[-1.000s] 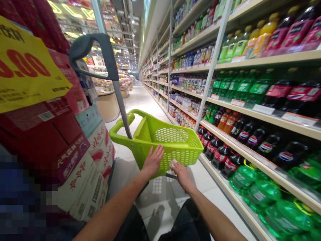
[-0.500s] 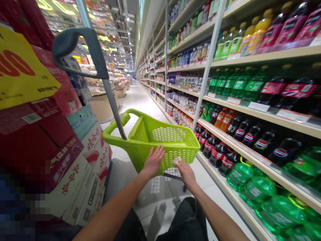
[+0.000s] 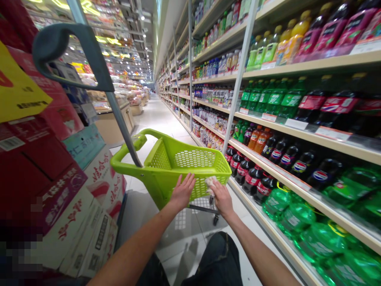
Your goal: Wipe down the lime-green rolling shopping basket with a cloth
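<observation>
A lime-green plastic trolley basket (image 3: 166, 159) stands on its wheels in a shop aisle, with a grey pull handle (image 3: 68, 51) rising up to the left. My left hand (image 3: 182, 190) lies flat against the basket's near wall, fingers spread. My right hand (image 3: 220, 197) is closed on a small white cloth (image 3: 210, 182) and presses it against the same wall near the right corner.
Shelves of soft-drink bottles (image 3: 285, 159) run along the right side. Stacked red and white cartons (image 3: 74, 198) with a yellow price sign (image 3: 18, 91) stand close on the left. The tiled aisle floor (image 3: 154, 115) stretches ahead.
My right hand with the cloth has slid upward along the basket wall towards the rim. The view has shifted right, so the basket and handle sit further left in frame.
</observation>
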`<state>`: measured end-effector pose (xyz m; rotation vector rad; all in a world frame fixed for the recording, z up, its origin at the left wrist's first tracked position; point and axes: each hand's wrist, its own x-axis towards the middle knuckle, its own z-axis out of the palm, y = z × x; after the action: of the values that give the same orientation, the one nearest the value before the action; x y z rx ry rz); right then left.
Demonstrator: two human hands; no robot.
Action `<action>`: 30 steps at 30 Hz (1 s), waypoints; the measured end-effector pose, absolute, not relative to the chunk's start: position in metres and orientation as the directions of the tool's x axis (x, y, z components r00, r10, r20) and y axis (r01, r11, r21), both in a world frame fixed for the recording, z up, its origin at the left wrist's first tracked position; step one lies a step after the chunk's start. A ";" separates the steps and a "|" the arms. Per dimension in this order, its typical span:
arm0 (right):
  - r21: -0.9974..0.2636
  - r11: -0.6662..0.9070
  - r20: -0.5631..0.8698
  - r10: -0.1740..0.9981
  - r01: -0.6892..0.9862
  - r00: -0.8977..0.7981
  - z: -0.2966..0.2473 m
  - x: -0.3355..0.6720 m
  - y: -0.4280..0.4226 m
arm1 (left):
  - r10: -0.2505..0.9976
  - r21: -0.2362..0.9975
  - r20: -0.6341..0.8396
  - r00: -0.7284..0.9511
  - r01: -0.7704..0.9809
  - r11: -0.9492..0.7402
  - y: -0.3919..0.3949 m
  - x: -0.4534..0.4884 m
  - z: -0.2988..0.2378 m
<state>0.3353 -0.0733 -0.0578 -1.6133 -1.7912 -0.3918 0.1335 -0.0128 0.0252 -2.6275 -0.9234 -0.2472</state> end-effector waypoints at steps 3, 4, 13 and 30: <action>-0.223 0.161 0.704 0.709 0.961 0.045 -0.043 0.339 -0.060 | 0.563 -0.258 0.277 0.779 0.624 -0.737 -0.014 0.141 0.023; -0.234 0.132 0.667 0.743 0.963 0.060 -0.046 0.339 -0.058 | 0.546 -0.262 0.278 0.790 0.610 -0.748 -0.015 0.144 0.022; -0.237 0.100 0.675 0.733 0.966 0.090 -0.057 0.361 -0.078 | 0.576 -0.268 0.225 0.786 0.619 -0.738 -0.014 0.138 0.025; -0.307 -0.053 0.692 0.673 0.950 0.261 -0.058 0.404 -0.067 | 0.560 -0.257 0.242 0.792 0.609 -0.750 -0.014 0.143 0.013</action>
<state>0.4043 -0.0671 -0.0582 -1.7966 -1.4826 -0.4770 0.1434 -0.0137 0.0131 -2.6594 -0.8940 -0.2137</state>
